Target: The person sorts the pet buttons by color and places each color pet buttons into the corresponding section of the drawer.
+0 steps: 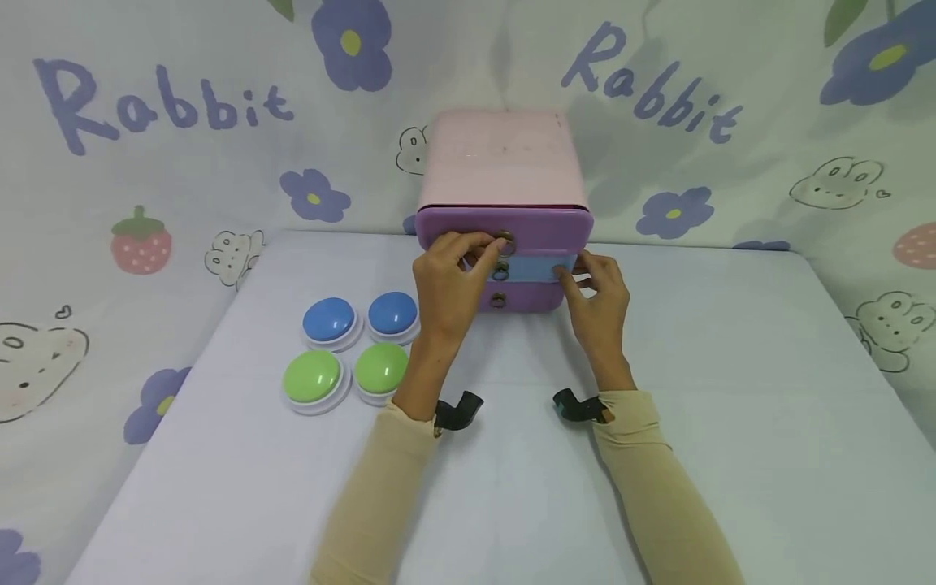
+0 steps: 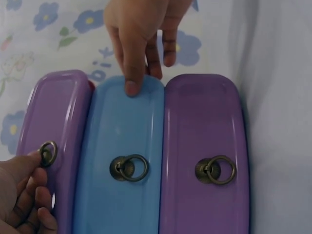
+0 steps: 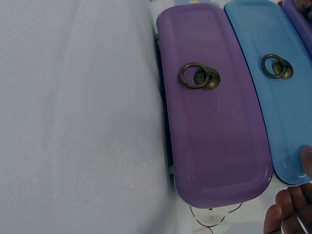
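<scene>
A small pink cabinet (image 1: 504, 158) stands at the back of the table, its drawers stacked: a purple top drawer (image 1: 548, 231), a blue middle drawer (image 2: 122, 131) and a purple bottom drawer (image 2: 204, 131). Each has a brass ring pull. My left hand (image 1: 452, 284) pinches the ring pull (image 2: 47, 153) of the top drawer, which sits slightly forward of the cabinet. My right hand (image 1: 600, 296) holds the cabinet's right side, its thumb (image 2: 132, 80) on the end of the blue drawer's front and its fingers around the side. Their exact contact is partly hidden.
Left of the cabinet lie several round push buttons on white bases: a blue button (image 1: 329, 319), another blue button (image 1: 393, 313), a green button (image 1: 312, 376) and a second green button (image 1: 381, 369). A printed cloth (image 1: 504, 49) hangs behind the white table (image 1: 731, 366).
</scene>
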A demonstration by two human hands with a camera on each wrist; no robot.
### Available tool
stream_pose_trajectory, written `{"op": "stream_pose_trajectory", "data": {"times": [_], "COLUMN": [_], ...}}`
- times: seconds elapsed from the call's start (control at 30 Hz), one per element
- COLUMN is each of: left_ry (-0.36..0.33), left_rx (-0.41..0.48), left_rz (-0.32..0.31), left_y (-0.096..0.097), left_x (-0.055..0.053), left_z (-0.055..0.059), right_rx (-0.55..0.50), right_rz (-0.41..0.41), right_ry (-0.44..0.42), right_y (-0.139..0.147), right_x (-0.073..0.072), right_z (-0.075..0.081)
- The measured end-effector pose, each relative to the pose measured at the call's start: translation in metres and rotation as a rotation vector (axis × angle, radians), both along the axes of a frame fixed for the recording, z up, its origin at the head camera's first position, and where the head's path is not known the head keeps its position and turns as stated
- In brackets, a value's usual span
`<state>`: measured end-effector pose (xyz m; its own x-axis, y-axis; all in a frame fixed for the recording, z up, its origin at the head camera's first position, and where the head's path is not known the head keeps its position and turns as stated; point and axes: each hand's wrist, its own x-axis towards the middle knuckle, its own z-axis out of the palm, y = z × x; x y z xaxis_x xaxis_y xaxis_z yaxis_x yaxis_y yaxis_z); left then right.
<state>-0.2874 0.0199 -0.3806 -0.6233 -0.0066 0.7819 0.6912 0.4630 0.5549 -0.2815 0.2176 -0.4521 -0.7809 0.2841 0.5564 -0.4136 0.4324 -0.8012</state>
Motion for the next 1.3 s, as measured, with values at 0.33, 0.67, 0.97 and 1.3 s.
{"op": "stream_pose_trajectory", "data": {"times": [0.33, 0.67, 0.97, 1.3], "left_ry": [0.013, 0.021, 0.026, -0.052], "left_rx": [0.006, 0.014, 0.0, -0.008], "left_rz": [0.003, 0.0, 0.011, -0.025], "left_y": [0.001, 0.003, -0.004, -0.006], "left_x": [-0.009, -0.017, -0.02, -0.006], "left_z": [-0.001, -0.002, 0.0, -0.005], "right_rx": [0.008, -0.01, -0.005, -0.023], "right_rz": [-0.012, -0.011, 0.019, 0.075], "right_ry": [0.006, -0.007, -0.031, -0.009], "right_y": [0.0, 0.001, -0.002, 0.013], "right_x": [-0.002, -0.004, -0.007, -0.006], "right_z": [0.0, -0.003, 0.003, 0.027]}}
